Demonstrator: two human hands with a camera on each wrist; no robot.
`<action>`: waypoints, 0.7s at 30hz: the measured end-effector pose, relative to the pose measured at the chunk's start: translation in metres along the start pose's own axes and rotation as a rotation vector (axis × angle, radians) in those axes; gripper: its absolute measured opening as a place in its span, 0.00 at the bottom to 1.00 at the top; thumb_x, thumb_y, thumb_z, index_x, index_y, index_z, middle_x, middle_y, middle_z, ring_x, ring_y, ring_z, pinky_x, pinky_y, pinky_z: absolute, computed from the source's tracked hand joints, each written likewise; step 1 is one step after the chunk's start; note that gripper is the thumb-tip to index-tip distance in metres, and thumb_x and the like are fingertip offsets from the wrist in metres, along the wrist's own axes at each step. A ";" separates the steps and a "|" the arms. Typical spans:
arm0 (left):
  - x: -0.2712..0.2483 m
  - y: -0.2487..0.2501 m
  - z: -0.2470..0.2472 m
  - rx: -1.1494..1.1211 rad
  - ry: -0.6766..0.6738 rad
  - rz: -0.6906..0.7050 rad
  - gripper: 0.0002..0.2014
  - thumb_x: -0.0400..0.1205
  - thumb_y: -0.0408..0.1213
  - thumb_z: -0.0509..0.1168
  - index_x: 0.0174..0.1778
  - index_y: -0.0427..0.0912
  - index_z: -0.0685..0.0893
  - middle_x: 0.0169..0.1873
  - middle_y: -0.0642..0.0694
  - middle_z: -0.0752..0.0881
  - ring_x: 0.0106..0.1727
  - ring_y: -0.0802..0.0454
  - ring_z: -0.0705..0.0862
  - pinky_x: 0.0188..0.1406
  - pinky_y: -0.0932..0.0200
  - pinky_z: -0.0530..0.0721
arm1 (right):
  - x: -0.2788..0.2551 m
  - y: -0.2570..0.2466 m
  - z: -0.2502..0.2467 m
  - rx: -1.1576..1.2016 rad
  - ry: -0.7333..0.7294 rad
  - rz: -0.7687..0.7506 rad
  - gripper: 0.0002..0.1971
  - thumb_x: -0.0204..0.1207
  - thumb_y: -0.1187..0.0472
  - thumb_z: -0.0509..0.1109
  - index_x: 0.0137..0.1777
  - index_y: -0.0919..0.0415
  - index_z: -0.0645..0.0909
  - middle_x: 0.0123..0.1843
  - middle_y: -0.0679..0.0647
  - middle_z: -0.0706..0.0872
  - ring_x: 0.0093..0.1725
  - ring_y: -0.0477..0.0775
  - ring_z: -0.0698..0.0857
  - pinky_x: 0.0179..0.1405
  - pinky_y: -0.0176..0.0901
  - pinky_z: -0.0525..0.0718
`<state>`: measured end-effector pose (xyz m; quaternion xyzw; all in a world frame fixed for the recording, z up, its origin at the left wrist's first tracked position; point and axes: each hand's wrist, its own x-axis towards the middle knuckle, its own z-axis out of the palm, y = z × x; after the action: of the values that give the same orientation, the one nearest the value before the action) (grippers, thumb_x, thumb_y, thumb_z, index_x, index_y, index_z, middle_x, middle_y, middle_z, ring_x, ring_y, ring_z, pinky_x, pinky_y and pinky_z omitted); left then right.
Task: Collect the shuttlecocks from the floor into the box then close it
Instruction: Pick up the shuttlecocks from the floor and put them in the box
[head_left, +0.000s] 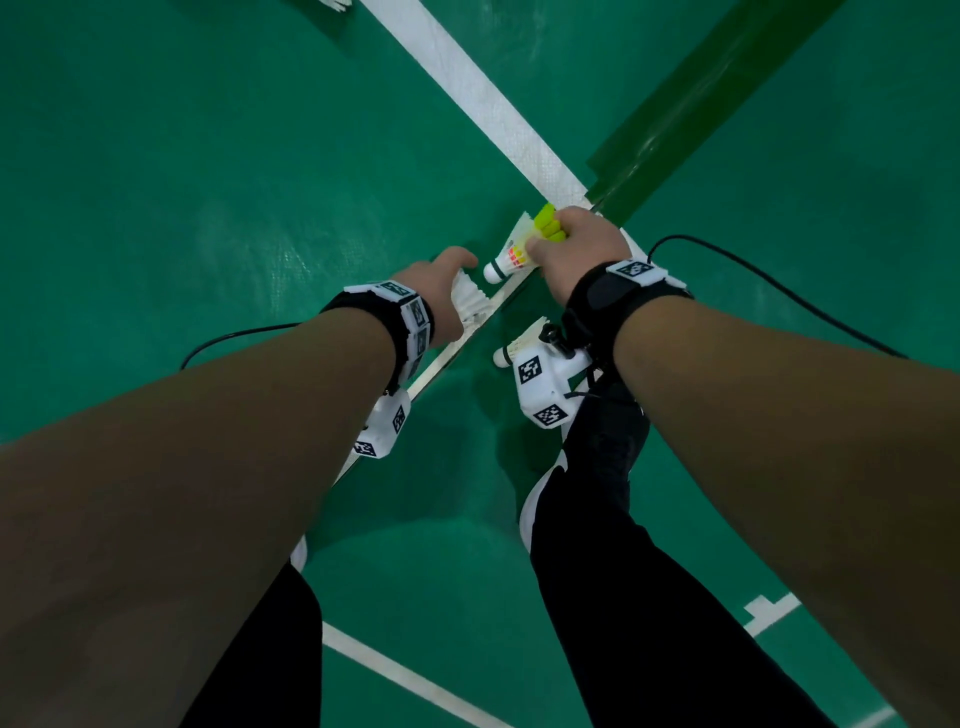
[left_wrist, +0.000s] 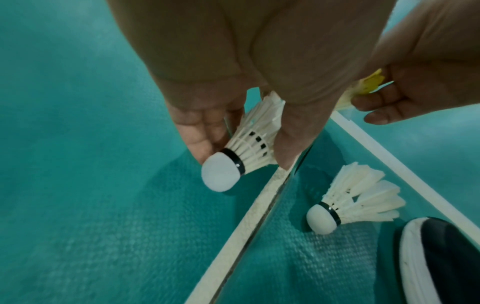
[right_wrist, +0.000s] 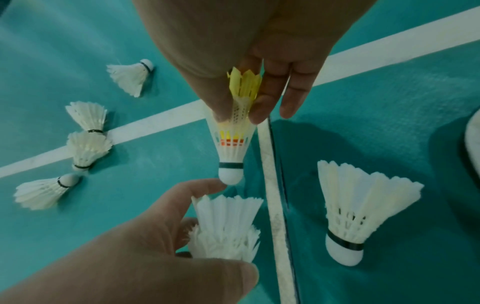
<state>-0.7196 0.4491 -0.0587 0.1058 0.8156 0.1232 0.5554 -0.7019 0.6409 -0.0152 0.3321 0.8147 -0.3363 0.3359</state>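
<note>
My left hand (head_left: 457, 280) pinches a white feather shuttlecock (left_wrist: 249, 148) by its skirt just above the green floor, cork toward me. To its right, my right hand (right_wrist: 239, 118) holds nested shuttlecocks (right_wrist: 231, 148): a white outer one with red and yellow inside, and yellow feathers (right_wrist: 245, 84) sticking out on top. Its cork nearly touches my left fingertips. Another white shuttlecock (head_left: 519, 348) lies on the floor beneath my right wrist, close to my shoe. No box is in view.
Several more white shuttlecocks (right_wrist: 88, 150) lie along a white court line (right_wrist: 155, 121) to the left in the right wrist view. A raised mat seam (left_wrist: 259, 205) runs between my hands. My black shoe (left_wrist: 446, 261) stands nearby. A dark green strip (head_left: 701, 98) crosses the upper right.
</note>
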 end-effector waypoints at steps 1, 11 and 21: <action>-0.001 0.001 -0.002 -0.014 0.017 0.016 0.44 0.78 0.30 0.76 0.85 0.60 0.62 0.56 0.43 0.84 0.39 0.48 0.85 0.31 0.54 0.85 | -0.001 -0.005 0.000 0.004 -0.029 -0.018 0.08 0.82 0.51 0.72 0.44 0.53 0.81 0.40 0.50 0.84 0.43 0.58 0.84 0.34 0.44 0.72; -0.010 -0.005 -0.007 -0.116 0.118 0.070 0.65 0.70 0.31 0.79 0.87 0.76 0.40 0.70 0.40 0.78 0.46 0.41 0.88 0.46 0.43 0.92 | -0.022 -0.026 0.022 0.000 -0.224 -0.104 0.08 0.85 0.51 0.73 0.51 0.53 0.90 0.46 0.54 0.92 0.44 0.55 0.87 0.41 0.44 0.79; -0.017 -0.009 0.003 0.038 0.039 0.119 0.48 0.72 0.39 0.81 0.83 0.64 0.60 0.64 0.43 0.82 0.54 0.39 0.87 0.57 0.41 0.89 | -0.036 -0.009 0.015 0.312 -0.334 0.106 0.01 0.84 0.57 0.76 0.52 0.49 0.89 0.62 0.55 0.94 0.55 0.53 0.92 0.46 0.40 0.87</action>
<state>-0.7107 0.4356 -0.0474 0.1620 0.8208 0.1426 0.5288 -0.6842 0.6128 0.0079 0.3623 0.6674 -0.4904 0.4277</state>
